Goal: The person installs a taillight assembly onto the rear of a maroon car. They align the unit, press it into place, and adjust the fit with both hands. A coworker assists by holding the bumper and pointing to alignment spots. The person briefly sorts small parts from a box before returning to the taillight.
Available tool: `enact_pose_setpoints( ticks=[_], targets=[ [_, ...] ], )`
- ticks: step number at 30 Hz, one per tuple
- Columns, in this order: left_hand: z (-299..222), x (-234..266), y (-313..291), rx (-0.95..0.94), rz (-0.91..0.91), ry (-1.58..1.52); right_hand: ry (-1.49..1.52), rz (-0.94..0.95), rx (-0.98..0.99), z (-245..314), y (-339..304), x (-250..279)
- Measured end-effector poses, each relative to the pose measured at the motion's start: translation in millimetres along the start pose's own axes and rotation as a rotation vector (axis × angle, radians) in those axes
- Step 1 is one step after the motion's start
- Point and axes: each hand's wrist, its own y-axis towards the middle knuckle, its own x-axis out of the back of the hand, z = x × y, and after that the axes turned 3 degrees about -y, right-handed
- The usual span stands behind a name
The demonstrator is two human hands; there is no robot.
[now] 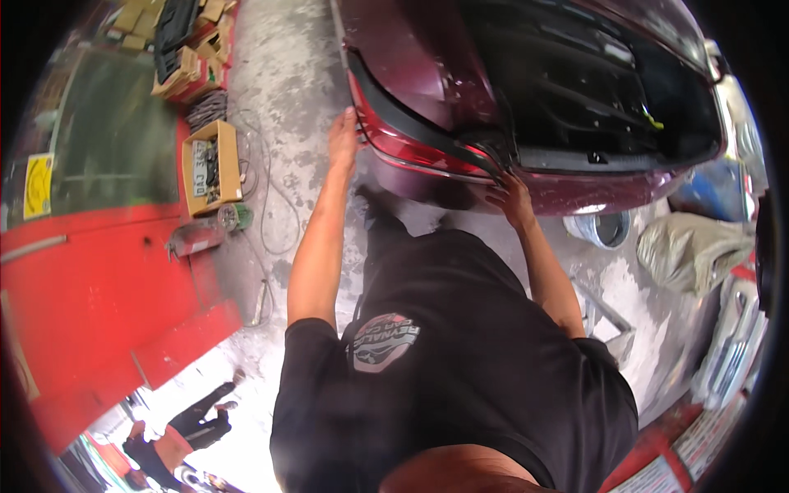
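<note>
A long red tail light (404, 146) with a curved black upper edge (411, 117) lies at the rear corner of a dark maroon car (427, 57). My left hand (343, 141) grips its outer end, with the fingertips against the side of the light. At the inner end, beside the open trunk (575, 90), the fingers of my right hand (511, 199) are closed around the narrow tip of the light. Some of those fingers are hidden under the edge. Below the light runs the maroon bumper (436, 187), close in front of my legs.
A bucket (604, 228) and a grey sack (694, 251) stand to the right. On the left are a red vehicle door (107, 304), a cardboard box (212, 168), a fire extinguisher (196, 240) and a cable (283, 218) on the floor. Another person (177, 440) is at the lower left.
</note>
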Motion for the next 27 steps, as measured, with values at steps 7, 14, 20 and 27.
enact_pose_setpoints(
  ticks=[7,14,20,27],
  targets=[
    [-2,-10,13,-0.117,-0.138,0.078,0.131,-0.003,-0.01,-26,14,27],
    [5,-21,48,-0.055,-0.259,0.137,0.144,-0.091,-0.17,-24,32,43],
    [29,-14,84,-0.081,-0.343,0.146,0.161,-0.107,-0.256,-16,38,35],
    [20,-17,112,-0.126,-0.276,0.205,-0.21,0.179,0.082,-30,40,49]
  ],
)
